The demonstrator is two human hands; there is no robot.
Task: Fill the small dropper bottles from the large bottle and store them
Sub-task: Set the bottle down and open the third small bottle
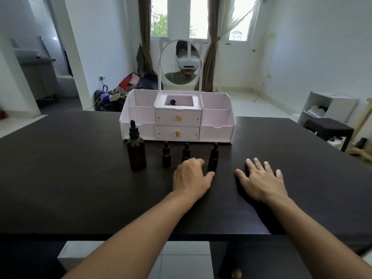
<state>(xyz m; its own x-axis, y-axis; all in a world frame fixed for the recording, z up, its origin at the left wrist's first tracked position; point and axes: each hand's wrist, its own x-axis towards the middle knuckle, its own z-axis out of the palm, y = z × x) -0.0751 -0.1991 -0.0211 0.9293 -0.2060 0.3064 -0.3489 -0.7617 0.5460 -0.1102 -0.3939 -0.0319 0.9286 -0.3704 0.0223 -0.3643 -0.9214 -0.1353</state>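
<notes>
A large amber dropper bottle [136, 153] stands on the dark table [70, 178], left of three small black dropper bottles in a row: left [166, 155], middle [186, 151] and right [213, 157]. All are capped and upright. My left hand [190, 177] rests palm down just in front of the middle bottle and hides its base. Its thumb reaches to the foot of the right bottle, and it grips nothing. My right hand [261, 181] lies flat on the table to the right, fingers spread. A white organizer [218, 128] stands behind the bottles.
The organizer has two shut centre drawers with gold knobs [178, 118], side compartments and an open top box holding a small dark item [173, 102]. A round mirror [181, 62] rises above it. A shelf and a black stool [328, 128] stand right of the table.
</notes>
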